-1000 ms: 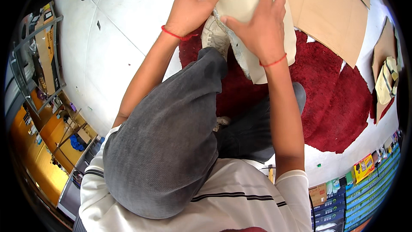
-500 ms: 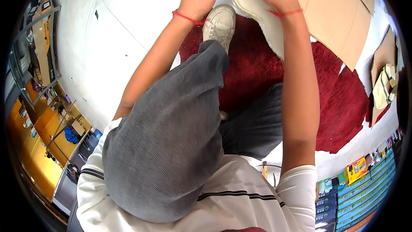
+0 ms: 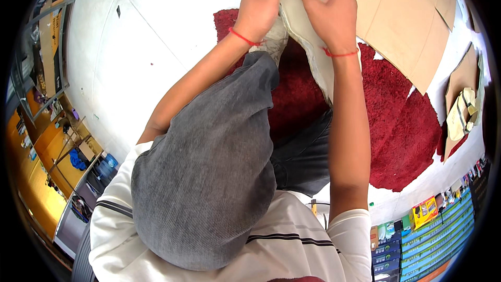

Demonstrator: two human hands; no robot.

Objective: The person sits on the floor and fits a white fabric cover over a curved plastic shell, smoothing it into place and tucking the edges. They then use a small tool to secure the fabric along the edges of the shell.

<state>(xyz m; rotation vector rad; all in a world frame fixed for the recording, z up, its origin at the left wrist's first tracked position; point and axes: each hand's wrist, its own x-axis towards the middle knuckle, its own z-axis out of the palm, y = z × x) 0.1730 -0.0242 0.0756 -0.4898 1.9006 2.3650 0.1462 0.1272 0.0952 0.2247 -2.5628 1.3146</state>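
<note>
Head view, looking down past a raised knee in grey trousers (image 3: pixel 209 167): the left hand (image 3: pixel 259 8) is curled shut, its fingers pinching the near edge of a pale cream sheet of leather-like material (image 3: pixel 308 31) at the top of the frame. The right hand (image 3: pixel 329 13) lies on the same sheet just beside it, fingers bent over the upper edge and thumb pressed to the face, so both hands clamp it and their fingertips nearly meet. Each wrist wears a thin red thread band (image 3: pixel 244 37). The sheet hangs from the hands down along the right forearm, ending above the trousers. Below the left hand, a worn whitish shoe (image 3: pixel 271 44) rests at the end of the bent leg, touching the sheet's lower part. Under the leg and shoe lies a dark red shaggy rug (image 3: pixel 396 120) on a white tiled floor (image 3: pixel 135 47). Flat brown cardboard pieces (image 3: pixel 402 15) overlap the rug's far edge. Well apart at the right rim lies a pale sandal-like piece (image 3: pixel 462 115) on more cardboard. Small coloured boxes (image 3: pixel 425 211) crowd the lower right; shelves with clutter stand along the left rim.
</note>
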